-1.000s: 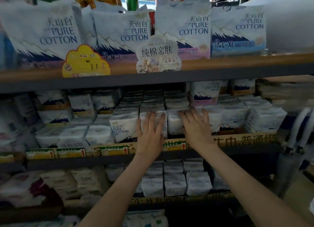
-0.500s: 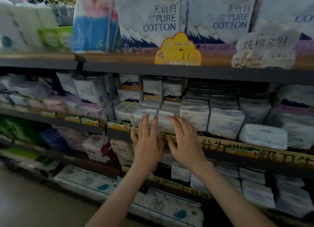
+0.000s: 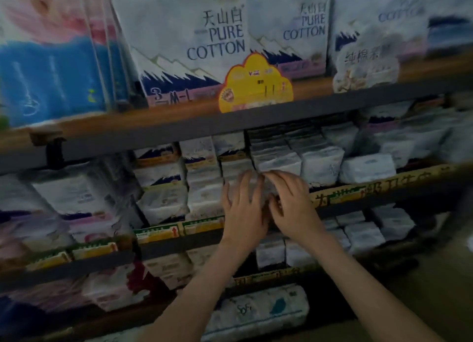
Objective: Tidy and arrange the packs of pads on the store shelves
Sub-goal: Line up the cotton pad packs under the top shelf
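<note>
White pack (image 3: 279, 163) gripped by the curled right hand (image 3: 291, 208); left hand (image 3: 243, 213) presses straight fingers against the neighbouring pack (image 3: 235, 167).

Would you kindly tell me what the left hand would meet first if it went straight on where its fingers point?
The left hand points into the middle shelf, so it would most likely meet the white pack of pads just ahead of its fingers; blur hides whether they touch.

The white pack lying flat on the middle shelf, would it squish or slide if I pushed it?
The white pack looks puffy with rounded corners, so it would probably squish, not stay stiff. Its wrapper seems smooth plastic, so it likely slides easily. Lying flat on the shelf, it shouldn't tip.
</note>
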Tool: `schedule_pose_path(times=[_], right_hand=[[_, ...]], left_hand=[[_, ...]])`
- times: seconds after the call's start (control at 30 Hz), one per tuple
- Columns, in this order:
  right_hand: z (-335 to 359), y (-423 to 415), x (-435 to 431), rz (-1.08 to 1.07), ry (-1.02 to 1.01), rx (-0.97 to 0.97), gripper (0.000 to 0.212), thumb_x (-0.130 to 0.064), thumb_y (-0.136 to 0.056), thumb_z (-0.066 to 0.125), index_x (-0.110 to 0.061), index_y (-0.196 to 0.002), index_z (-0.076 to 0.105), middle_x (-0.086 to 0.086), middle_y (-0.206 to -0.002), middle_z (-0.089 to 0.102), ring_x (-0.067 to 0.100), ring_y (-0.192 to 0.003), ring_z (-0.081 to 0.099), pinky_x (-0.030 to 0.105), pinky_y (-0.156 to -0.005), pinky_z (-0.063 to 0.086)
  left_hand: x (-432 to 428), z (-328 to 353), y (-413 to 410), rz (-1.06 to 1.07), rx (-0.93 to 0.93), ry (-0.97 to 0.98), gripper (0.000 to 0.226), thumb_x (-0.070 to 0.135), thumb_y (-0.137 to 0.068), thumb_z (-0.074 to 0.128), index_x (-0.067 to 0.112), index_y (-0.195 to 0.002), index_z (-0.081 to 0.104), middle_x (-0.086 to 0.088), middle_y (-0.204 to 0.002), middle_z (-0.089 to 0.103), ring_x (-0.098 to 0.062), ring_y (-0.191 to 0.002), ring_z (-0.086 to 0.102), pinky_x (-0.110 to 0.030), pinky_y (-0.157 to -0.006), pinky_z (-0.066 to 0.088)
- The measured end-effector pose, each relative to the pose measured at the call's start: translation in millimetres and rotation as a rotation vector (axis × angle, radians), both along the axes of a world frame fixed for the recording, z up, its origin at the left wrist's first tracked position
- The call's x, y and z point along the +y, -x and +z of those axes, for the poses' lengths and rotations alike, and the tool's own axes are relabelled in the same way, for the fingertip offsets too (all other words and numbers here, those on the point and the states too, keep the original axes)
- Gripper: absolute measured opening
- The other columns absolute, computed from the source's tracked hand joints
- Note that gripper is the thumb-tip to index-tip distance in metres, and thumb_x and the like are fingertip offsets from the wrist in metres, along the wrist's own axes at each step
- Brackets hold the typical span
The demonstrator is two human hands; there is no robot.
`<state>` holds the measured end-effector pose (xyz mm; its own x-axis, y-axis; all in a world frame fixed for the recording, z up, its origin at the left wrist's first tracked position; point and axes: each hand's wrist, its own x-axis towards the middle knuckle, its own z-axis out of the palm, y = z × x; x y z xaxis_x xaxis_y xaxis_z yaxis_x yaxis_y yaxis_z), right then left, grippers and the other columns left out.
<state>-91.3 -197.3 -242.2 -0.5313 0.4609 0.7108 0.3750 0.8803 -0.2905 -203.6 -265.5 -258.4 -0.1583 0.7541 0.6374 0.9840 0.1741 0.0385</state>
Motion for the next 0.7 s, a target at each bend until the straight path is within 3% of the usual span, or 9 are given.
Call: schedule_pose_path(times=[0.13, 0.2, 0.3, 0.37, 0.47, 0.53, 0.63, 0.7], right_hand=[[-1, -64, 33, -0.241, -0.048, 0.022, 0.046, -0.01, -0.081, 0.038, -0.01, -0.127, 0.044, 0.013, -0.118, 0.054, 0.025, -0.109, 0.046, 0.037, -0.093, 0.035], [-1, -93, 53, -0.421, 0.021, -0.033, 0.056, -0.006, -0.077, 0.044, -0.01, -0.133, 0.04, 0.016, -0.127, 0.05, 0.03, -0.117, 0.043, 0.042, -0.096, 0.032], [0, -125, 87, -0.651, 0.212, -0.343, 0.086, -0.002, -0.077, 0.062, -0.018, -0.149, 0.016, 0.01, -0.153, 0.021, 0.029, -0.141, 0.014, 0.052, -0.108, 0.016], [2, -134, 108, -0.627, 0.204, -0.474, 0.09, -0.007, -0.079, 0.065, -0.018, -0.15, 0.012, 0.009, -0.155, 0.017, 0.028, -0.144, 0.008, 0.053, -0.111, 0.01], [7, -135, 138, -0.571, 0.028, -0.557, 0.087, -0.01, -0.055, 0.084, -0.007, -0.133, 0.045, 0.017, -0.132, 0.05, 0.034, -0.13, 0.041, 0.055, -0.105, 0.024], [14, -134, 155, -0.517, -0.041, -0.585, 0.084, -0.015, -0.049, 0.089, -0.007, -0.124, 0.052, 0.015, -0.121, 0.057, 0.034, -0.124, 0.048, 0.051, -0.105, 0.018], [29, -133, 170, -0.444, -0.053, -0.708, 0.071, -0.032, -0.078, 0.07, -0.018, -0.139, 0.037, 0.004, -0.139, 0.044, 0.023, -0.138, 0.028, 0.045, -0.111, -0.002], [46, -135, 179, -0.36, -0.029, -0.804, 0.067, -0.043, -0.083, 0.062, -0.024, -0.141, 0.032, 0.0, -0.142, 0.04, 0.018, -0.137, 0.027, 0.044, -0.112, -0.003]], left_hand=[[36, 0, -43, -0.171, 0.017, 0.025, 0.073, 0.027, -0.072, 0.071, 0.013, -0.137, 0.041, -0.016, -0.145, 0.036, -0.029, -0.135, 0.028, -0.053, -0.108, 0.017], [51, 0, -60, -0.214, 0.063, 0.049, 0.072, 0.025, -0.071, 0.072, 0.014, -0.136, 0.045, -0.017, -0.145, 0.04, -0.03, -0.135, 0.029, -0.052, -0.107, 0.015], [70, 3, -77, -0.223, 0.145, 0.092, 0.071, 0.024, -0.07, 0.073, 0.018, -0.136, 0.048, -0.015, -0.146, 0.04, -0.03, -0.135, 0.032, -0.054, -0.108, 0.018], [82, 7, -85, -0.201, 0.193, 0.115, 0.072, 0.024, -0.069, 0.074, 0.018, -0.136, 0.049, -0.013, -0.146, 0.041, -0.03, -0.136, 0.035, -0.056, -0.108, 0.023], [101, 14, -92, -0.181, 0.229, 0.12, 0.073, 0.024, -0.07, 0.075, 0.015, -0.137, 0.048, -0.011, -0.144, 0.044, -0.028, -0.137, 0.034, -0.055, -0.109, 0.015], [112, 14, -94, -0.147, 0.235, 0.11, 0.073, 0.022, -0.068, 0.076, 0.013, -0.135, 0.05, -0.012, -0.141, 0.047, -0.028, -0.134, 0.036, -0.054, -0.109, 0.014], [123, 12, -89, -0.066, 0.205, 0.127, 0.077, 0.018, -0.061, 0.079, 0.014, -0.133, 0.051, -0.015, -0.137, 0.049, -0.03, -0.129, 0.039, -0.054, -0.107, 0.017], [127, 12, -83, -0.004, 0.226, 0.148, 0.085, 0.019, -0.059, 0.082, 0.015, -0.136, 0.047, -0.013, -0.137, 0.049, -0.029, -0.127, 0.039, -0.054, -0.106, 0.019]])
